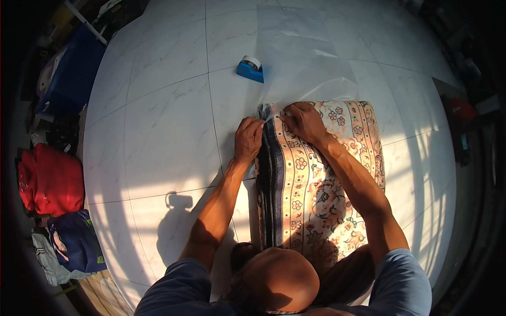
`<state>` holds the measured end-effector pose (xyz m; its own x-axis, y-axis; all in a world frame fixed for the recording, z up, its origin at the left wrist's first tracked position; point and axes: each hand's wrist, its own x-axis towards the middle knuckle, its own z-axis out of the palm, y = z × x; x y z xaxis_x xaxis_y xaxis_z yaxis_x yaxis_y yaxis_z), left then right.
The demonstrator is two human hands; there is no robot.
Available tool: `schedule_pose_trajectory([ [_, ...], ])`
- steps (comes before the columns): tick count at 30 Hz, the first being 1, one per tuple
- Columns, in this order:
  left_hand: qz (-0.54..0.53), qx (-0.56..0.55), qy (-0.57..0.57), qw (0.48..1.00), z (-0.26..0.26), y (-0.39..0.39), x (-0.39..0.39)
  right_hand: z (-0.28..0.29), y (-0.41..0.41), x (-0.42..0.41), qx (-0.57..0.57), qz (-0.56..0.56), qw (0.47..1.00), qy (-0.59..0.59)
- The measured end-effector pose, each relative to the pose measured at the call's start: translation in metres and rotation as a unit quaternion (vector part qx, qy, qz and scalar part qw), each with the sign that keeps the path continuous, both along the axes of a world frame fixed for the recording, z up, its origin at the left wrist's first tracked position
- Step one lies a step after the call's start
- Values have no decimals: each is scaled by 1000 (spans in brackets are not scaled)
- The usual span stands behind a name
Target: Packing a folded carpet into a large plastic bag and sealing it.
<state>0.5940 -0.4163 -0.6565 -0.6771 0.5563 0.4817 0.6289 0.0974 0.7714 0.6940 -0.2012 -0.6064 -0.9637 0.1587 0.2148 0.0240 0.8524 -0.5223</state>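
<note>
A folded patterned rug (336,173), with floral borders and a dark edge along its left side, lies before me on the floor. Clear plastic sheeting (300,51), perhaps a bag, spreads flat beyond the rug and meets its far end. At the rug's far left corner, my left hand (249,138) pinches the near edge of the plastic. My right hand (305,121) rests over the rug's far end, its fingertips closed on the same plastic a short way to the right. How far the plastic reaches over the rug is hard to make out.
A blue tape dispenser (249,73) with a roll sits against the plastic's left edge. Along the left side stand a red fabric bundle (53,179), a dark blue bag (77,241) and a large blue box (73,75). Pale tiles (166,146) cover the floor.
</note>
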Motion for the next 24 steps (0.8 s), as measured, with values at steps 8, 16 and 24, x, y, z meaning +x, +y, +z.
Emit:
schedule_pose_trajectory([
  [8,-9,-31,-5,999,21,14,-2,33,-13,-23,263,-47,962,54],
  [16,20,-55,-30,998,20,20,6,28,5,-37,357,0,931,79],
  [24,-32,-96,27,995,20,24,3,39,153,41,375,-218,900,-32],
])
